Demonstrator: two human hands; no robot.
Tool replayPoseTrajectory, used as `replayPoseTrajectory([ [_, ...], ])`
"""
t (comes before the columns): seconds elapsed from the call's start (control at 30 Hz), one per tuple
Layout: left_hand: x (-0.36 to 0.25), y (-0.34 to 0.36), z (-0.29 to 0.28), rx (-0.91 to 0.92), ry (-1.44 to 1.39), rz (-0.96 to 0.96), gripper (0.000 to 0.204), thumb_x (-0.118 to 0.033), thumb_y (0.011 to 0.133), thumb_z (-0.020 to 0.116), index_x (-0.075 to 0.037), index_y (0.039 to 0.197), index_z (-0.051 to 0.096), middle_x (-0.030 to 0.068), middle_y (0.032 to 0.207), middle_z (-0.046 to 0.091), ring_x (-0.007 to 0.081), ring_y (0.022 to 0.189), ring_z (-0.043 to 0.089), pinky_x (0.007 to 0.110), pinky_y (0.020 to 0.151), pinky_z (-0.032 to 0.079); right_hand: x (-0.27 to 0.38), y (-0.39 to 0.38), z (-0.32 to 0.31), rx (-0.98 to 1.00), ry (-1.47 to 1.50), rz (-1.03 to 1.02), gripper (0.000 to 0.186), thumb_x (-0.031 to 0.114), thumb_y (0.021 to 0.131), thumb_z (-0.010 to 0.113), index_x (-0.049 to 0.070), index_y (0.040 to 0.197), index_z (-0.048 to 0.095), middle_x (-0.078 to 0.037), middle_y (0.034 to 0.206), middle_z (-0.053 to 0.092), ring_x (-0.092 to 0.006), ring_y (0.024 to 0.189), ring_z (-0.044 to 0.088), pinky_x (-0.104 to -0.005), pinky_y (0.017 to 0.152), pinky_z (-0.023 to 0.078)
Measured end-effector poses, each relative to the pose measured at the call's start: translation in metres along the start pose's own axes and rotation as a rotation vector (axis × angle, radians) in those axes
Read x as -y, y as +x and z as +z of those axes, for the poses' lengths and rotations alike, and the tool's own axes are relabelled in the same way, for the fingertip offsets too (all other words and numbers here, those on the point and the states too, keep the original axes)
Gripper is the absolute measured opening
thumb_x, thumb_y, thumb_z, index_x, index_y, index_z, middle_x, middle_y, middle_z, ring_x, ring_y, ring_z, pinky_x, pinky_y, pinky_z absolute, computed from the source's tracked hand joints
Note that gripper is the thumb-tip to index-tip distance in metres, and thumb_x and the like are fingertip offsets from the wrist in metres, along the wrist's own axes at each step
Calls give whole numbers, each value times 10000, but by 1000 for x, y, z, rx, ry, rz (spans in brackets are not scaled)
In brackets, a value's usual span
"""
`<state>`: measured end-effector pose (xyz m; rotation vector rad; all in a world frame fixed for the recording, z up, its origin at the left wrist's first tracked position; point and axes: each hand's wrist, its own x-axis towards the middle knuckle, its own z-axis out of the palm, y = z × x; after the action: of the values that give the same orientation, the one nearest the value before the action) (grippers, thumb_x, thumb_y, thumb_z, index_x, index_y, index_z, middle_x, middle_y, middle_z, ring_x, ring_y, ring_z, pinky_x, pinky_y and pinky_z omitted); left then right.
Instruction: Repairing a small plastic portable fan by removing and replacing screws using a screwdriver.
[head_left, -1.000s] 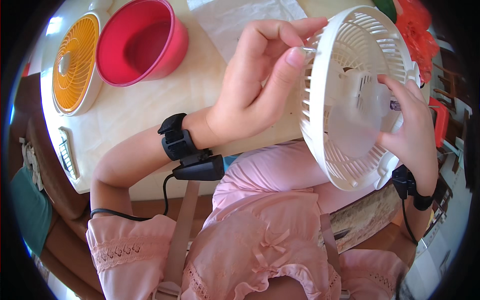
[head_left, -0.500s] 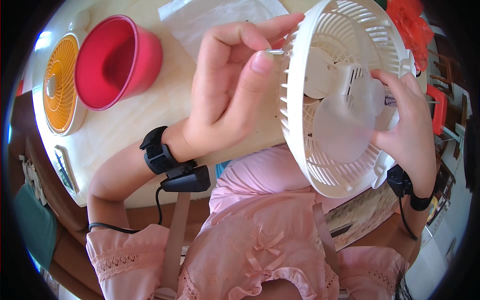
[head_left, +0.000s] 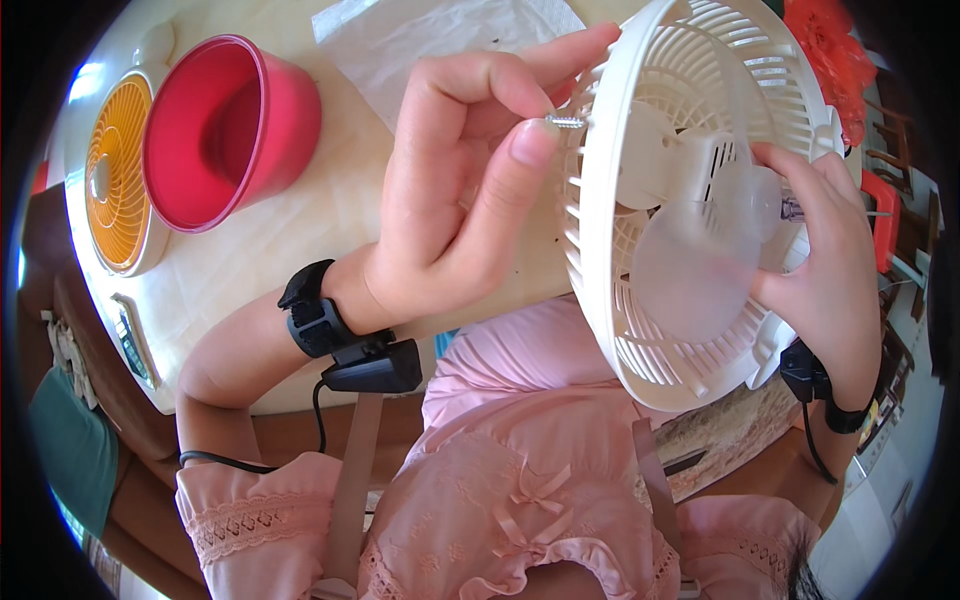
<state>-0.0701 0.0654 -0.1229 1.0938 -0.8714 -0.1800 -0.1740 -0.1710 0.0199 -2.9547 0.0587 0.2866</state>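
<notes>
My left hand (head_left: 455, 170) is closed in a pinch, thumb and index finger on a small silver screw (head_left: 567, 122). The screw's tip points at the slatted rim of a white fan housing (head_left: 612, 200), close beside it. Inside the housing are a white motor cover and translucent fan blades (head_left: 690, 265). My right hand (head_left: 825, 225) curls around the blade hub on the open side, thumb against a blade. A screwdriver with a clear purplish handle (head_left: 792, 208) lies in that hand, its thin shaft sticking out to the right. Part of its grip is hidden.
On the pale table (head_left: 350, 215), a red plastic bowl (head_left: 300, 125) and a round orange fan grille (head_left: 120, 170) stand at the left. A white plastic sheet (head_left: 370, 50) lies at the back. A red plastic bag (head_left: 830, 60) is at the far right.
The fan housing and my right hand have shifted slightly right and down. My left hand has moved a little right with the screw, whose threads now show more.
</notes>
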Motion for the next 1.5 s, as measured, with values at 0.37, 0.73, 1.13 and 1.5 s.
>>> replayPoseTrajectory([
  [0.37, -4, -1, 0, -17, 59, -55, 124, -82, 1023, 394, -41, 1131, 350, 276, 1389, 446, 166, 1060, 522, 318, 942, 417, 1, 6, -1, -10, -64, -110, 750, 173, 486, 868, 15, 1169, 603, -91, 961, 617, -258, 866, 527, -336, 771, 443],
  [0.73, -15, -5, 2, -91, 132, -180, 147, -127, 1018, 436, -49, 1121, 365, 177, 1160, 566, 169, 1013, 581, 320, 903, 477, -5, 7, 1, -22, -94, -160, 735, 154, 476, 854, 17, 1157, 615, -86, 1026, 634, -257, 881, 518, -339, 779, 448],
  [1.13, -6, 5, 4, 38, -152, 6, 156, -53, 996, 407, -7, 1107, 307, 465, 1393, 295, 384, 1286, 457, 434, 1058, 369, -11, 7, 4, -16, -35, -179, 743, 117, 460, 853, 20, 1160, 622, -78, 1015, 633, -238, 866, 534, -322, 733, 469],
  [1.5, 0, 4, 4, 23, -213, 57, 174, -105, 999, 446, -28, 1080, 313, 476, 1389, 285, 387, 1271, 467, 440, 1049, 374, 4, 10, 1, 3, 13, -51, 722, 131, 480, 846, 1, 1151, 615, -97, 1041, 636, -268, 870, 529, -343, 767, 466],
])
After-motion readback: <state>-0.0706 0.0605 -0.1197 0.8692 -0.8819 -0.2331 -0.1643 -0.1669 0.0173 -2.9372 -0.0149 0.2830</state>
